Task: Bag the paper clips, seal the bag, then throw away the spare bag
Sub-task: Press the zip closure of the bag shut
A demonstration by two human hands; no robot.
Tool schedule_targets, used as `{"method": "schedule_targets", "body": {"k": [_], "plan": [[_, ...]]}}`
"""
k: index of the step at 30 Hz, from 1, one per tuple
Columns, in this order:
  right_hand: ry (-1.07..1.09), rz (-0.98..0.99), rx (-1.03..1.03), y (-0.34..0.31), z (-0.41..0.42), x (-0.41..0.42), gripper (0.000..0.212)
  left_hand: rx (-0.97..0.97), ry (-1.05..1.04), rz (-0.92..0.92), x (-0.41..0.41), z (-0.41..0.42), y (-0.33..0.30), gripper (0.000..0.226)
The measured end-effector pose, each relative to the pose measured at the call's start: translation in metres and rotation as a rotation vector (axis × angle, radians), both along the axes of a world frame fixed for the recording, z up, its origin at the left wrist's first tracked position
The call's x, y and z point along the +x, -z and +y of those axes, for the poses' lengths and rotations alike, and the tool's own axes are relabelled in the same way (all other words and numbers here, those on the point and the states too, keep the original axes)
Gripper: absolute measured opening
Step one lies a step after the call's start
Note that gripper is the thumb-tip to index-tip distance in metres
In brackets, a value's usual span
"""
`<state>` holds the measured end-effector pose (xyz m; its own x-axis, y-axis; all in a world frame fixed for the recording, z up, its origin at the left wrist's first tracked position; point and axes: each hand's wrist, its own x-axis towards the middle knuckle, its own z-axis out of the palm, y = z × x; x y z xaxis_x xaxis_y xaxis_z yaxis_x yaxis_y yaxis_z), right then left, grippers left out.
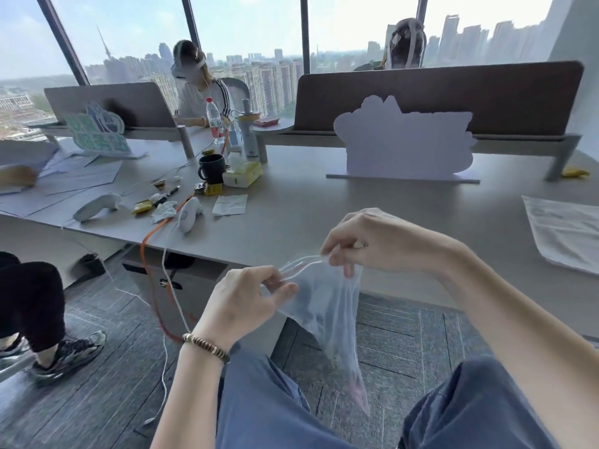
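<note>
A clear zip bag (327,312) hangs in front of the desk edge, above my lap. My left hand (246,299) pinches the left end of its zip strip. My right hand (372,241) pinches the right end, a little higher. The strip runs between the two hands. Small coloured bits, faint pink and dark, sit in the bag's bottom corner (355,384); they are too blurred to tell as paper clips. Another clear bag (567,231) lies flat on the desk at the far right.
The grey desk (308,202) holds a white cut-out sign (405,144), a black mug (212,168), a tissue pack (243,175), two white controllers (189,215) and an orange cable (155,251). Another person's legs (35,315) are at the left. More people sit behind the dividers.
</note>
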<state>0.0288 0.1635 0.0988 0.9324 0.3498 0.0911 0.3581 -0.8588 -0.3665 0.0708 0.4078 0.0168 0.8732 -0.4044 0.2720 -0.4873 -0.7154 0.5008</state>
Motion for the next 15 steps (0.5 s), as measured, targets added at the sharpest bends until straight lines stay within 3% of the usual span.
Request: {"method": "schedule_targets", "body": {"k": [3, 10, 15], "plan": [[0.053, 0.043, -0.046, -0.019, -0.019, -0.018, 0.015, 0.041, 0.042, 0.006, 0.003, 0.000, -0.011, 0.008], [0.216, -0.091, -0.062, -0.038, -0.068, -0.044, 0.017, -0.075, 0.231, -0.078, 0.009, -0.034, -0.060, 0.013], [0.299, -0.184, 0.097, -0.047, -0.104, -0.057, 0.011, -0.235, 0.336, -0.029, 0.019, -0.053, -0.103, 0.011]]}}
